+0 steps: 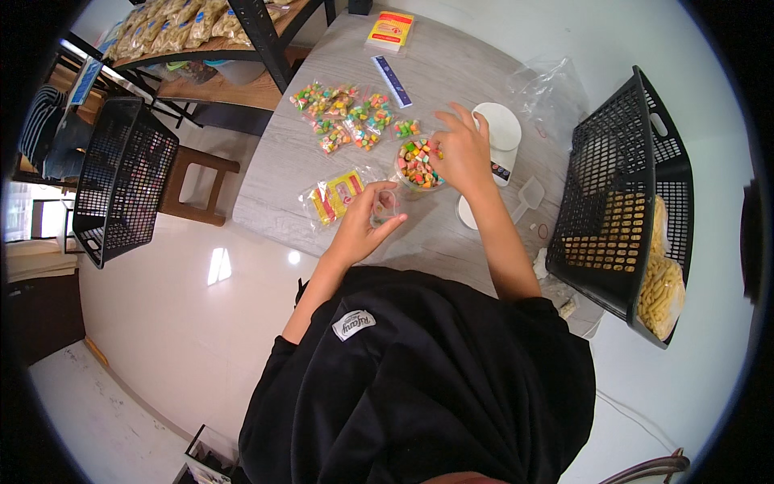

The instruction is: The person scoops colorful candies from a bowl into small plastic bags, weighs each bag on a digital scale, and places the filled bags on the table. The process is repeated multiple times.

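My left hand (357,221) holds a small clear plastic cup (387,202) near the table's front edge; a few coloured pieces show through its wall. Behind it stands a round clear tub (416,166) full of small multicoloured candies. Over the tub's right side reaches my right hand (464,154), its upper fingers spread and the lower fingertips at the candies. Whether it pinches any is hidden. Several small clear bags of candies (357,115) lie beyond the tub, with one candy bag (407,128) right behind its rim. A white digital kitchen scale (499,128) sits beside my right hand.
Left of the tub lies a clear packet with yellow-and-red labels (338,196). A blue ruler (392,81), another label pack (390,31), a clear plastic bag (553,97), a scoop (531,195) and a white round lid (467,213) share the table. A black crate (604,230) stands right.
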Tool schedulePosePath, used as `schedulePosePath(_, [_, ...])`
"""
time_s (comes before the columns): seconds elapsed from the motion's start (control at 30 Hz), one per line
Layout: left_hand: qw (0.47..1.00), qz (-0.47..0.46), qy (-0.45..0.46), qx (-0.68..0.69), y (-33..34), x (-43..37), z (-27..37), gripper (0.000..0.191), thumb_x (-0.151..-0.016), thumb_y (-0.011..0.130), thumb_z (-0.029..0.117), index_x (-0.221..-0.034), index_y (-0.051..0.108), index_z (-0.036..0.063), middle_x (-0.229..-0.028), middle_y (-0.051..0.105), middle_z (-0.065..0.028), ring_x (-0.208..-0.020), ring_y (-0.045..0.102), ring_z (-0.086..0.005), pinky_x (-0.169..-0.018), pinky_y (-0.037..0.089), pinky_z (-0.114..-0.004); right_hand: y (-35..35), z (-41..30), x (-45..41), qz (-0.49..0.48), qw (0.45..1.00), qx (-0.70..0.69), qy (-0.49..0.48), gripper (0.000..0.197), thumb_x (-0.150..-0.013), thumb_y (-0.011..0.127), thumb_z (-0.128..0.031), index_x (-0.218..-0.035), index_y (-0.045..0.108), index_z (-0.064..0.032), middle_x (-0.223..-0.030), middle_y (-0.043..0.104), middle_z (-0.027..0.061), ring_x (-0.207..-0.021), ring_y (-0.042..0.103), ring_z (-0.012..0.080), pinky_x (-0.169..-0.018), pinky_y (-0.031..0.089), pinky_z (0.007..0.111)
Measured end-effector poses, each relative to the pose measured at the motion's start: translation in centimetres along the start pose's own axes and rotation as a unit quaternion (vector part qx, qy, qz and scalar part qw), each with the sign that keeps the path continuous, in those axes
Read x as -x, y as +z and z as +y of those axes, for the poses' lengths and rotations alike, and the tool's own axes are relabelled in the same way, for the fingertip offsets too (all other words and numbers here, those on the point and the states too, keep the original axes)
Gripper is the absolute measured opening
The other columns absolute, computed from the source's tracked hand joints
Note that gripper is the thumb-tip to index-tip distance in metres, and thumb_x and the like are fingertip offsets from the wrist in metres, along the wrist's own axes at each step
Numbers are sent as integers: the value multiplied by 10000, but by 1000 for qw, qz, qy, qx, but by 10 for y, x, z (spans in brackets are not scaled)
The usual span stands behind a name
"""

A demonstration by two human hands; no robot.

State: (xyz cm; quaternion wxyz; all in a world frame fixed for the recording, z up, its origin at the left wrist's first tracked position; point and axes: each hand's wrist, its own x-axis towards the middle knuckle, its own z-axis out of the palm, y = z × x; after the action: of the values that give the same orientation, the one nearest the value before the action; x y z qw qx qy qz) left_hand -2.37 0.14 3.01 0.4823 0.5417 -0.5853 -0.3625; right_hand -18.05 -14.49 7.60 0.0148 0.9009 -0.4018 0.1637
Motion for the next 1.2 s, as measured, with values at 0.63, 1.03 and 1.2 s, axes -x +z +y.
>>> schedulePosePath(0.63, [1000,-5,-2,7,0,-2,1,501,-756,725,198,-1164,486,33,-847,568,-90,-810,548,-203,-711,424,-312,6,1,8,25,998,-36,38,64,-635,706,-172,-622,685,-112,-1119,634,81,-1244,418,277,-1050,185,521])
schedulePosePath(1.03, [1000,-8,2,-6,1,-4,1,488,-764,719,188,-1162,481,33,-853,571,-94,-815,553,-200,-718,430,-309,3,9,12,-58,992,-92,59,143,-711,697,-268,-754,728,-135,-1216,573,98,-1279,357,307,-1067,165,545])
schedulePosePath(1.2, [1000,-13,5,0,1,-4,-1,482,-774,711,179,-1169,476,36,-876,579,-86,-825,559,-190,-735,434,-307,3,13,13,-40,990,-125,44,105,-717,699,-232,-760,699,-137,-1249,556,74,-1292,342,312,-1079,170,520])
